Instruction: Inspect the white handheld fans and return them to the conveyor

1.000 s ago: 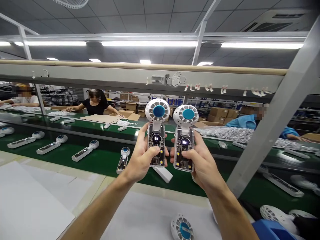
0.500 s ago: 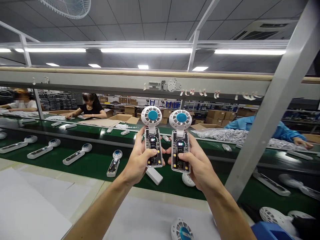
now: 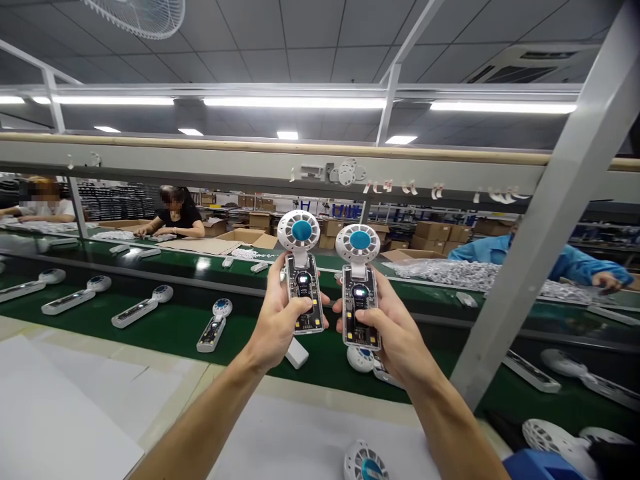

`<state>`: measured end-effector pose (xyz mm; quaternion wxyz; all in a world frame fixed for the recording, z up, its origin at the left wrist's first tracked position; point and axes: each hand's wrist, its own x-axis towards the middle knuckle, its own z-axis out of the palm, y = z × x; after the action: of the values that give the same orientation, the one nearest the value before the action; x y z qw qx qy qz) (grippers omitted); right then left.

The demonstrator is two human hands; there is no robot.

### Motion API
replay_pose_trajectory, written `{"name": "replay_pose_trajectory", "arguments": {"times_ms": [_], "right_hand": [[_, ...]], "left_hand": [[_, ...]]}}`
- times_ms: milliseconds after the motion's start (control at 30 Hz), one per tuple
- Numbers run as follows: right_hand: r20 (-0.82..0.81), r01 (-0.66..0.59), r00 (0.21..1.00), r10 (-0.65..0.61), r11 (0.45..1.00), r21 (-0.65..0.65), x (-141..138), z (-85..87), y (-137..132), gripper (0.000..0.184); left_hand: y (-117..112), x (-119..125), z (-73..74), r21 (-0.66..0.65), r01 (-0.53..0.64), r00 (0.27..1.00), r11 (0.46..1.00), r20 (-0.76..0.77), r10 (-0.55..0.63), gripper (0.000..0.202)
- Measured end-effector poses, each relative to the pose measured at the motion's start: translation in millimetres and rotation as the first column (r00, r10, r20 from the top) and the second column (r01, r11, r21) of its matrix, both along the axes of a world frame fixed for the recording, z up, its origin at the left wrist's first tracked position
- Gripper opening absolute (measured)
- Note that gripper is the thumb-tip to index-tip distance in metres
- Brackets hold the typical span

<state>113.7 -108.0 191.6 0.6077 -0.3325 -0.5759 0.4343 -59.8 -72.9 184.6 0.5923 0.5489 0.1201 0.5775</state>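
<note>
I hold two small handheld fans upright, side by side, above a green conveyor belt point(image 3: 165, 327). My left hand point(image 3: 275, 320) is closed round the clear handle of the left fan point(image 3: 301, 267), thumb on its front. My right hand point(image 3: 395, 330) grips the right fan point(image 3: 359, 280) the same way. Each fan has a white round head with a blue centre and a lit display on the handle.
Several more fans point(image 3: 141, 307) lie on the belt to the left, and others point(image 3: 560, 370) to the right. A fan head point(image 3: 365, 463) rests on the white bench point(image 3: 60, 413) near me. A slanted metal post point(image 3: 540, 227) stands at right. People work across the belt.
The fans on the belt have drifted left. My hands and both held fans sit slightly lower and further left in view; the grip is unchanged.
</note>
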Motion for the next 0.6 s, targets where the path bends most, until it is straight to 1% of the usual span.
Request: {"name": "replay_pose_trajectory", "arguments": {"times_ms": [100,233,300,367,400,433,467,500,533,567,600], "right_hand": [[0.021,0.011,1.0,-0.011,1.0,-0.001,0,-0.7,1,0.08],[0.033,0.029,0.999,-0.03,0.999,0.018,-1,-0.6,0,0.08],[-0.001,0.073,0.997,-0.073,0.997,0.03,-1,-0.8,0,0.08],[-0.081,0.102,0.992,-0.099,0.995,0.024,-2,-2.1,3,0.071],[-0.114,0.089,0.99,-0.088,0.996,0.007,-3,-3.1,5,0.063],[-0.123,0.088,0.988,-0.088,0.996,-0.007,-4,-3.9,7,0.056],[-0.103,0.133,0.986,-0.133,0.991,-0.002,-5,-4.4,8,0.049],[-0.061,0.231,0.972,-0.228,0.972,0.035,-5,-4.4,7,0.044],[-0.022,0.344,0.939,-0.344,0.933,0.104,-4,-3.7,4,0.04],[-0.008,0.426,0.902,-0.432,0.887,0.176,-2,-2.4,0,0.037],[-0.021,0.462,0.883,-0.47,0.858,0.225,3,-0.7,-7,0.034]], "left_hand": [[1,0,-0.3,-0.008,0.006,1.0,1.0,-0.009,-0.006,0.085],[0,-2,1.1,0.021,0.002,0.999,1.0,0.032,-0.002,0.083],[-1,-3,1.3,0.032,0.008,0.999,0.999,0.044,-0.01,0.08],[-1,-2,0.1,0.041,0.009,0.999,0.999,0.045,-0.01,0.071],[0,-2,-1.1,0.045,-0.025,0.999,0.999,0.043,0.023,0.064],[3,-1,-2.3,0.049,-0.095,0.995,0.994,0.037,0.093,0.056],[5,-1,-3.2,0.047,-0.2,0.98,0.979,0.031,0.198,0.049],[8,-1,-3.4,0.035,-0.308,0.951,0.951,0.03,0.307,0.043],[10,-3,-2.7,0.007,-0.381,0.924,0.925,0.03,0.381,0.038],[11,-6,-0.7,-0.036,-0.417,0.907,0.908,0.042,0.418,0.033],[10,-11,2.6,-0.079,-0.435,0.895,0.897,0.071,0.441,0.029]]}}
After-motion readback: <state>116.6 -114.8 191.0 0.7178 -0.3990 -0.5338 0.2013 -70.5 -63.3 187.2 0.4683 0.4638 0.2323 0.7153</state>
